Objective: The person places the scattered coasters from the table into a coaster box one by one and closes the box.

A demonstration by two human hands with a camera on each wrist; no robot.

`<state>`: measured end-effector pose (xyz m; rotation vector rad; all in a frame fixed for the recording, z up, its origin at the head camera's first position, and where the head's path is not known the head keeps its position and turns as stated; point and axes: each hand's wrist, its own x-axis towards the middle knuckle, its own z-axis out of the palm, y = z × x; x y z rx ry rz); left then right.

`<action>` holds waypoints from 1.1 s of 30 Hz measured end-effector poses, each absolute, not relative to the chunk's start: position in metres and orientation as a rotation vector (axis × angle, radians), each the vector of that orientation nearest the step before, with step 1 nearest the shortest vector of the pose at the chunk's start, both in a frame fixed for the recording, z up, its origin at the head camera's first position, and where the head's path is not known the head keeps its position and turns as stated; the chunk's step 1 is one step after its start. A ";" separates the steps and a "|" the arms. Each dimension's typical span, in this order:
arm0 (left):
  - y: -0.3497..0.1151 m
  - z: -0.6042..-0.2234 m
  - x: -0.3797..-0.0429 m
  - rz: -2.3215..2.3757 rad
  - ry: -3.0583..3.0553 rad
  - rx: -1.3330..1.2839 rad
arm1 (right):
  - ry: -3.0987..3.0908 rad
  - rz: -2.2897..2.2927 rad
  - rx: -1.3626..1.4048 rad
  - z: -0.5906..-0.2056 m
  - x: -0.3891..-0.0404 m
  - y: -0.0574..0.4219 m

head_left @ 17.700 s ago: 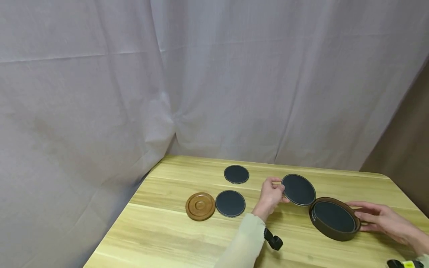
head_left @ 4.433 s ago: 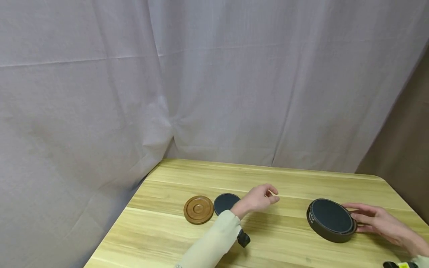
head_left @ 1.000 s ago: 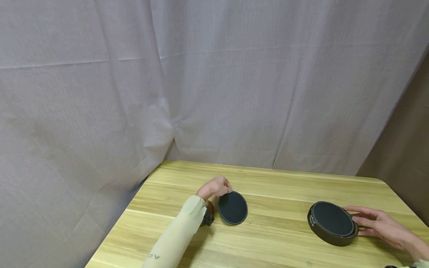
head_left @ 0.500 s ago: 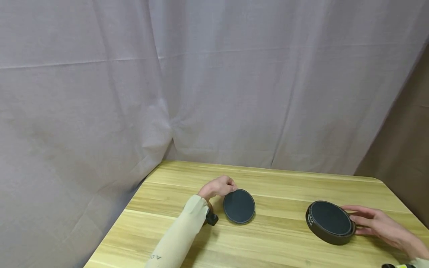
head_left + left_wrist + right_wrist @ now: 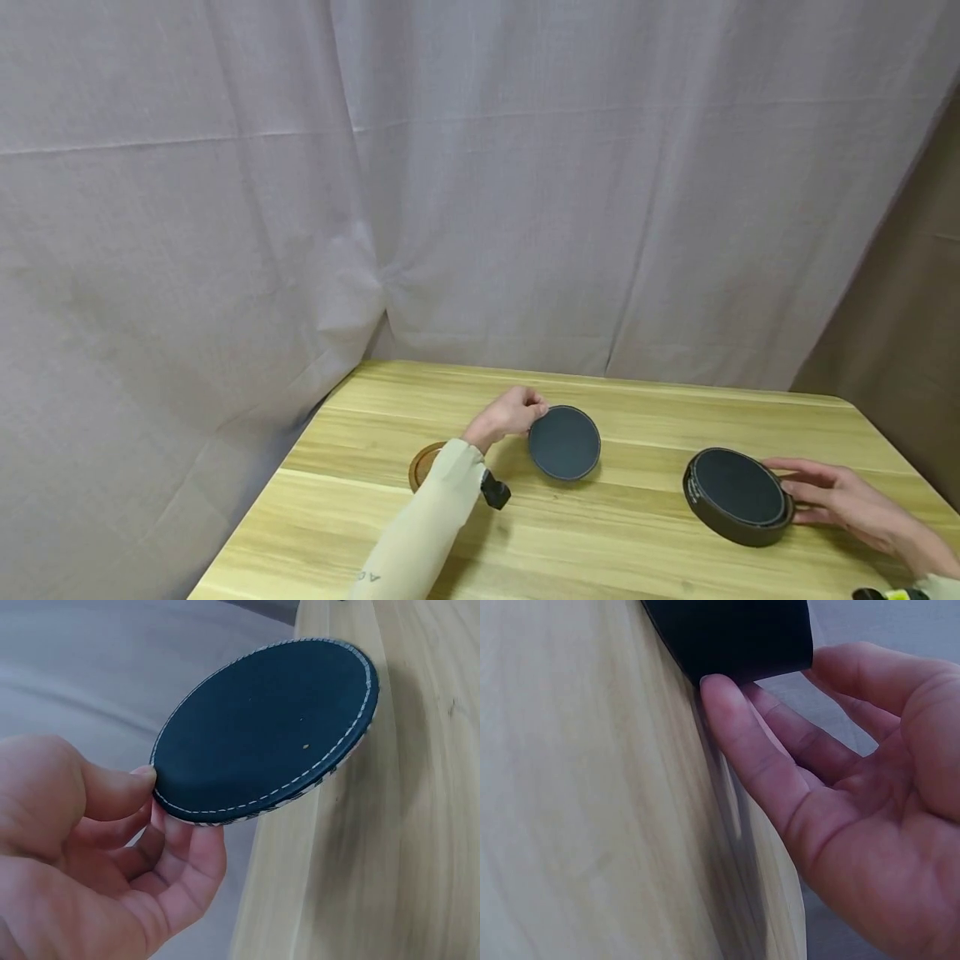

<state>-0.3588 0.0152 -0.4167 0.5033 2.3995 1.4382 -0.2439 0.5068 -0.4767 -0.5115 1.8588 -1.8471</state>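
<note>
My left hand (image 5: 510, 412) pinches a dark round coaster (image 5: 564, 443) by its left edge, thumb on top. It is tilted and lifted off the table, its shadow beneath. White stitching runs round the rim of the coaster (image 5: 262, 727) in the left wrist view. At the right, my right hand (image 5: 847, 500) grips the side of a dark brown round coaster holder (image 5: 742, 533), with fingers spread along its wall. Another dark coaster (image 5: 738, 487) tops the stack inside, near the rim. The right wrist view catches only part of the holder's dark side wall (image 5: 735, 637).
A round wooden disc (image 5: 422, 463) with a grooved rim lies on the left of the wood-grain table (image 5: 600, 542), partly covered by the left sleeve (image 5: 427, 517). A grey curtain (image 5: 487, 208) hangs behind the table's far edge.
Coasters that lay on the table earlier are gone from it, and the holder is fuller. My left hand has picked up the coaster beside the wooden disc and carried it right. My right hand stays put.
</note>
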 end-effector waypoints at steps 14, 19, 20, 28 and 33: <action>0.057 -0.421 -0.349 1.691 2.301 0.473 | 1.851 -1.854 -0.535 -0.477 -0.244 0.507; 0.072 -0.425 -0.345 1.763 2.270 0.462 | 1.833 -1.867 -0.551 -0.476 -0.245 0.508; 0.074 -0.426 -0.344 1.776 2.270 0.452 | 1.832 -1.868 -0.559 -0.476 -0.245 0.508; 0.101 -0.437 -0.337 1.898 2.226 0.391 | 1.829 -1.864 -0.543 -0.474 -0.246 0.508; 0.120 -0.439 -0.330 1.991 2.122 0.375 | 1.838 -1.856 -0.548 -0.475 -0.245 0.508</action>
